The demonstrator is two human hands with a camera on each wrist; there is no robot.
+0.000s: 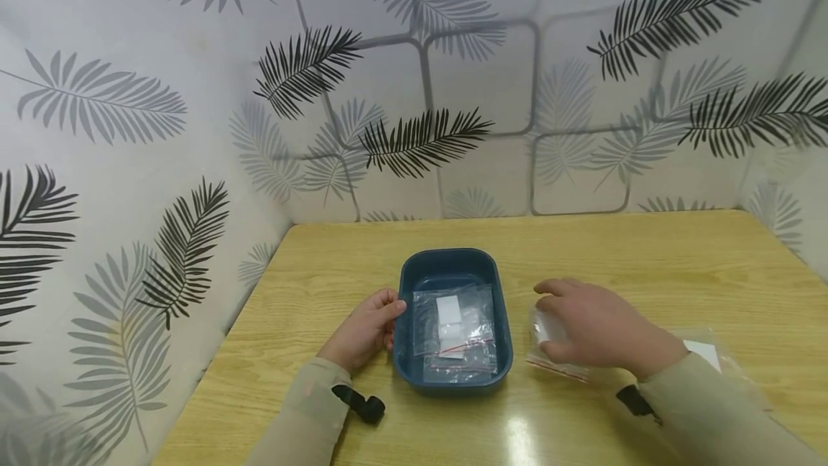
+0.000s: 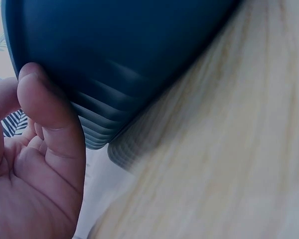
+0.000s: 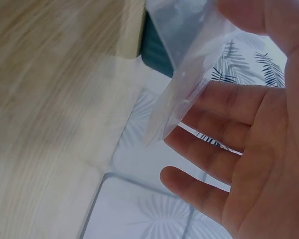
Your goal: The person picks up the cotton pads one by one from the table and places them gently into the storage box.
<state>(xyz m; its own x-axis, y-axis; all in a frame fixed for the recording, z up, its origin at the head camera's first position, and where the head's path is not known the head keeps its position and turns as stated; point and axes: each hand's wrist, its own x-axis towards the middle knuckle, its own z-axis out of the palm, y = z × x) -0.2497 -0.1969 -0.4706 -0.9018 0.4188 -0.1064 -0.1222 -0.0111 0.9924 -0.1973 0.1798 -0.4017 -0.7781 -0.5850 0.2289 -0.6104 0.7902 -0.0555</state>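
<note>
A dark blue plastic tub [image 1: 402, 351] stands on the table, with several clear zip bags [image 1: 468, 322] lying flat inside; white pieces show in them. My left hand [image 1: 365, 329] grips the tub's left side, the thumb over the rim; the left wrist view shows that thumb [image 2: 45, 94] against its wall. To the right of the tub, my right hand [image 1: 585, 322] holds a clear zip bag [image 1: 540, 333] with a red closure line. In the right wrist view this bag [image 3: 177, 94] hangs between the thumb and the fingers [image 3: 204, 149].
Another clear bag with a white piece [image 1: 705, 351] lies on the table, partly under my right forearm. The wooden table [image 1: 349, 257] meets a leaf-patterned wall covering [image 1: 479, 164] at the back and left. Black straps [image 1: 359, 403] are on both wrists.
</note>
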